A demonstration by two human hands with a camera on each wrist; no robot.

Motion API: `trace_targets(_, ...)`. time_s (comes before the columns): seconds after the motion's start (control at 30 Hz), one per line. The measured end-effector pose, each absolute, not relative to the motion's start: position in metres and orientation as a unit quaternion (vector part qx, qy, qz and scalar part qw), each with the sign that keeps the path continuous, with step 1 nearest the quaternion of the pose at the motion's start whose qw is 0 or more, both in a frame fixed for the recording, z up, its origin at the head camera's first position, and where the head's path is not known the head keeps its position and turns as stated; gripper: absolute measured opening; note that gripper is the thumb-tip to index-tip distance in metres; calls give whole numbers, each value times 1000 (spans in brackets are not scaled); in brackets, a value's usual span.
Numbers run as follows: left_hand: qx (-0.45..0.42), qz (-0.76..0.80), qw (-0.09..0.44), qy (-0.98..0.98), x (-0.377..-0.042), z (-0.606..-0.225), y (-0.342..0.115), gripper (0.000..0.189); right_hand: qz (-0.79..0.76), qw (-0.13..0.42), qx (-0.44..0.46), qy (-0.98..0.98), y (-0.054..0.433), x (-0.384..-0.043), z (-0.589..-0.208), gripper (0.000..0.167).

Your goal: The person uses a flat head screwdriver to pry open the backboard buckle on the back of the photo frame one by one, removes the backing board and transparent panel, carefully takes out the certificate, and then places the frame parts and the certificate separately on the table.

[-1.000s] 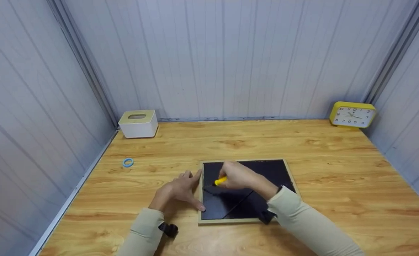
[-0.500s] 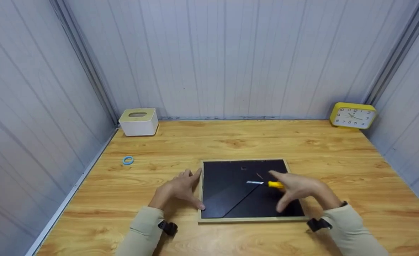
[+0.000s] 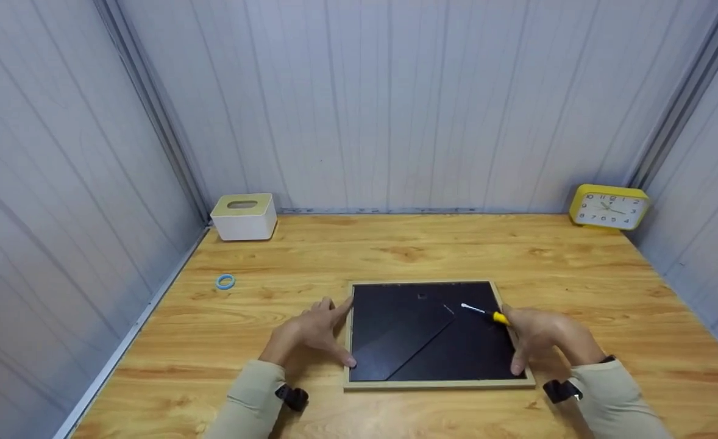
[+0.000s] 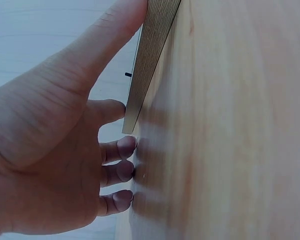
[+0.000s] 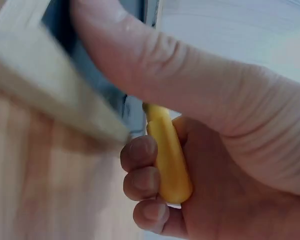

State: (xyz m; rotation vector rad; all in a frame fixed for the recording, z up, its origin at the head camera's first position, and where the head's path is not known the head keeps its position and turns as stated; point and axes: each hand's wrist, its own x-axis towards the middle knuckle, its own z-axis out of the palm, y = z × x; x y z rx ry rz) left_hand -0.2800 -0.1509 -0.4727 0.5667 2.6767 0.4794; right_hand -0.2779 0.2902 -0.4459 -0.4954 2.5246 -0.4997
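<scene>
A picture frame (image 3: 417,329) with a light wooden rim lies on the table, its black back facing up. A diagonal slit and a small hanger mark show on the backing. My left hand (image 3: 316,329) rests against the frame's left side, thumb at the rim's lower part and index finger farther up; the other fingers touch the tabletop. In my right hand (image 3: 545,335) is a screwdriver (image 3: 498,317) with a yellow handle, gripped by the curled lower fingers. Its metal shaft points left over the backing. My right thumb lies on the frame's right edge.
A blue ring (image 3: 225,281) lies on the wooden table (image 3: 432,250) to the left. At the back left stands a white tissue box (image 3: 244,218) with a wooden top. A yellow clock (image 3: 610,207) stands at the back right. Panelled walls (image 3: 359,110) border the table.
My right hand has moved from the frame's left part to its right edge, carrying the screwdriver along. My left hand stays at the left side. The view has tilted slightly.
</scene>
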Motion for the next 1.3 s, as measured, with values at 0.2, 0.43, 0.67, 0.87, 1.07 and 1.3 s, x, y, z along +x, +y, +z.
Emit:
trace_targets(0.2,199,152,181,951,-276,-466,-147,131,-219,257,-174,925,297,-286,-452,125)
trace_targets(0.43,201,136,216,946,-267,-456,-137,129,-224,229,-174,931,308,-291,-453,95)
trace_targets(0.67,215,206,156,942,-279,-459,-150,90,-193,235,-204,931,302,-282,-442,121)
trace_targets(0.87,228,228,138,936,-286,-468,-156,86,-172,259,-183,933,294,-279,-443,135)
trace_targets(1.07,217,215,151,940,-282,-465,-155,97,-185,246,-184,934,298,-286,-448,132)
trace_targets(1.3,238,181,161,940,-277,-454,-153,104,-202,207,-176,941,321,-299,-453,111)
